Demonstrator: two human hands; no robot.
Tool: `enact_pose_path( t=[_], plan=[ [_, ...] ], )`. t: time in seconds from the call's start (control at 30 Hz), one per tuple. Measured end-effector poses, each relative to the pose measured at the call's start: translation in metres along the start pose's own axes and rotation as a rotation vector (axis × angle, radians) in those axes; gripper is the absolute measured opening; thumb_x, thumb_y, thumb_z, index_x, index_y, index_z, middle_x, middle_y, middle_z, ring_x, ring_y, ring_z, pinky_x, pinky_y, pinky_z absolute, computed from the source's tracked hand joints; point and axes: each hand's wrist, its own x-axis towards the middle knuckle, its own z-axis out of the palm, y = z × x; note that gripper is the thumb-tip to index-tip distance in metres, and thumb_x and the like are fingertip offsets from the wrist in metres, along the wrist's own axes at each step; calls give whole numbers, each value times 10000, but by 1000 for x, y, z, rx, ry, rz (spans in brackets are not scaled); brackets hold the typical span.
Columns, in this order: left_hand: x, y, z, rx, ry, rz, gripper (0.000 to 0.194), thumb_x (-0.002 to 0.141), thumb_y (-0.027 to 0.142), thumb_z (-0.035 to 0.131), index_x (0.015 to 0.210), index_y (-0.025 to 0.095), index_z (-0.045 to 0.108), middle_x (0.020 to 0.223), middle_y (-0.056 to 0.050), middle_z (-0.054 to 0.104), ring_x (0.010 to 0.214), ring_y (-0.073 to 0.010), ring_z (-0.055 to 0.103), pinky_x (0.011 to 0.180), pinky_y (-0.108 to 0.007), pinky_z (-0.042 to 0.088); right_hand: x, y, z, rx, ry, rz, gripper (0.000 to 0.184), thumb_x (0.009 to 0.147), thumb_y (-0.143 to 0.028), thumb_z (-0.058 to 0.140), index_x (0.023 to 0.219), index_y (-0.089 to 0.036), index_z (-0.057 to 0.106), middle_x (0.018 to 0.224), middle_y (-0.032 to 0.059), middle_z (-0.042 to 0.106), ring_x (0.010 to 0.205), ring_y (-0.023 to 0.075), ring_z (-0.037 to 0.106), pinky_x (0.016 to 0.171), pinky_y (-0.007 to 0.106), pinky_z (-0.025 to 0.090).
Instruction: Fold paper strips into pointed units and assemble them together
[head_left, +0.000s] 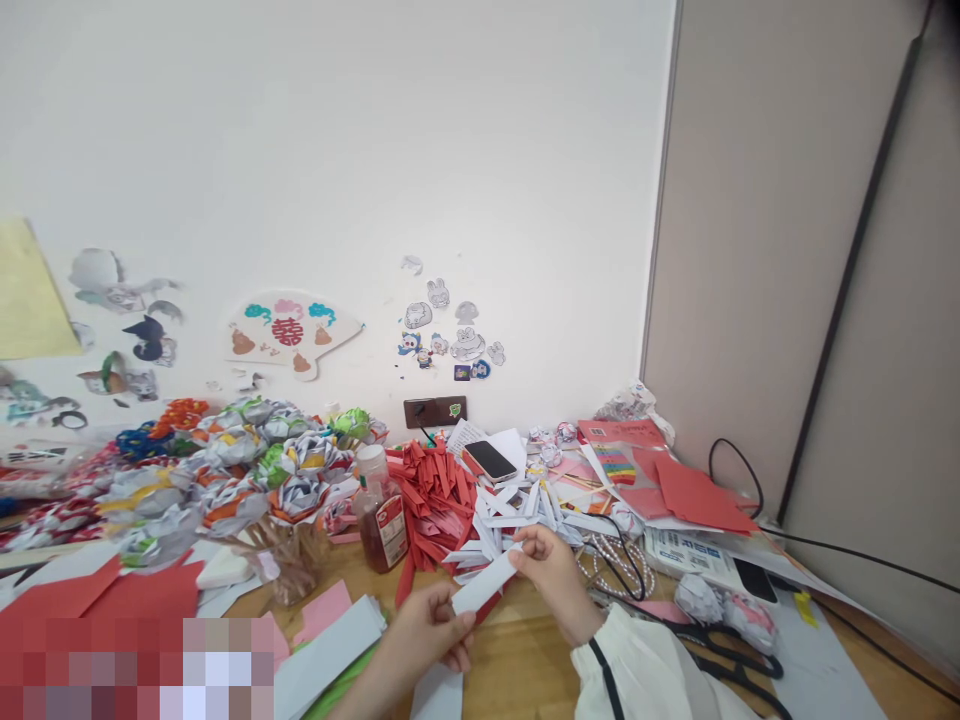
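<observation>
My left hand (433,632) pinches the near end of a white paper strip (484,582), fingers closed on it. My right hand (553,572) grips the far end of the same strip with curled fingers. The strip is folded lengthwise and slants up to the right above the wooden table (517,660). Just behind it lie a heap of similar folded white strips (517,515) and a heap of red folded strips (435,500). Another white piece (439,692) lies under my left hand.
A plastic bottle (379,510) stands left of the red heap. Paper flowers (247,470) fill the left side. A phone (490,459) lies by the wall. Scissors (731,655), cables, red sheets (694,490) and crumpled paper lie to the right. Stickers are on the wall.
</observation>
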Motion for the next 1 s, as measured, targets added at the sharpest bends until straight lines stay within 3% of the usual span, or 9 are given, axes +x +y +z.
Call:
enact_pose_path(
  t=[0.27, 0.4, 0.57, 0.7, 1.0],
  plan=[
    [-2, 13, -3, -99, 171, 145, 426, 499, 523, 695, 635, 154, 531, 508, 20, 627, 436, -119, 592, 457, -216, 444, -3, -8, 4, 82, -49, 29, 272, 559, -290, 669, 778, -161, 572, 574, -43, 465, 549, 124, 479, 542, 245, 400],
    [-4, 16, -5, -25, 239, 211, 416, 548, 548, 649, 602, 149, 542, 443, 18, 595, 417, -116, 558, 446, -214, 428, -10, -14, 6, -118, -111, -22, 222, 591, -250, 622, 796, -165, 604, 676, -1, 554, 649, 162, 519, 614, 267, 403],
    [-4, 13, 0, 58, 231, 243, 406, 578, 541, 630, 548, 156, 506, 408, 31, 555, 366, -99, 513, 406, -204, 388, -21, -18, 12, -389, -242, -103, 167, 593, -201, 642, 755, -168, 625, 776, 17, 612, 750, 183, 538, 683, 267, 390],
    [-2, 12, 3, 13, 210, 238, 421, 531, 551, 657, 565, 157, 511, 447, 26, 565, 393, -114, 532, 414, -221, 409, -25, -14, 18, -345, -338, -30, 58, 621, -188, 612, 623, -149, 570, 594, -31, 535, 575, 122, 477, 554, 221, 351],
    [6, 2, 2, 33, 207, 180, 449, 535, 590, 625, 485, 169, 477, 365, 34, 518, 340, -84, 446, 389, -207, 348, -30, -5, 26, -131, -368, 12, 205, 628, -282, 640, 562, -147, 501, 534, -50, 451, 513, 85, 395, 505, 209, 306]
  ],
)
